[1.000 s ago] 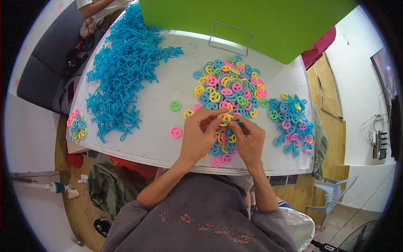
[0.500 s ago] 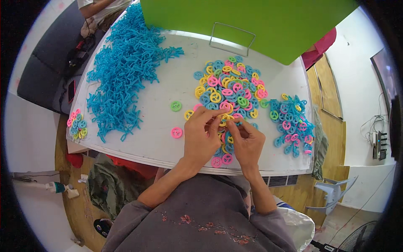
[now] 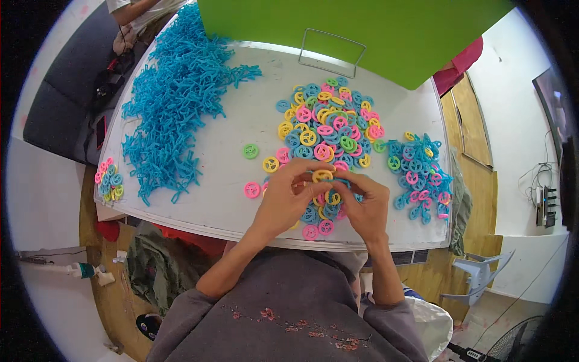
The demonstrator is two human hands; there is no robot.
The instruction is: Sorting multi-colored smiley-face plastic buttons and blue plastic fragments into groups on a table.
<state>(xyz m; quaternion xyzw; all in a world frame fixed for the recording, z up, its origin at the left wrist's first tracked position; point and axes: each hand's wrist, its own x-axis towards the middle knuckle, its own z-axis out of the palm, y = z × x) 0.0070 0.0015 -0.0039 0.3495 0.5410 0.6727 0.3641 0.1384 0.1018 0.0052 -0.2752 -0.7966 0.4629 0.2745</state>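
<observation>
The left forearm [image 3: 232, 268] slants up and rightward across the near edge of the worktop [image 3: 229, 145]; the right forearm [image 3: 386, 274] rises more steeply, leaning slightly left. Beyond that edge, right of its middle, the left hand [image 3: 282, 196] and right hand [image 3: 367, 208] face each other, thumbs and forefingers bent into pinches, their fingertips close together

The person wears a dark grey top [image 3: 271, 289] with matching sleeves [image 3: 391, 326]. Reddish blossoms [image 3: 267, 314] on thin dark stems slant across its front, left to near right. Left hand [image 3: 282, 198] and right hand [image 3: 365, 210] are bare.
</observation>
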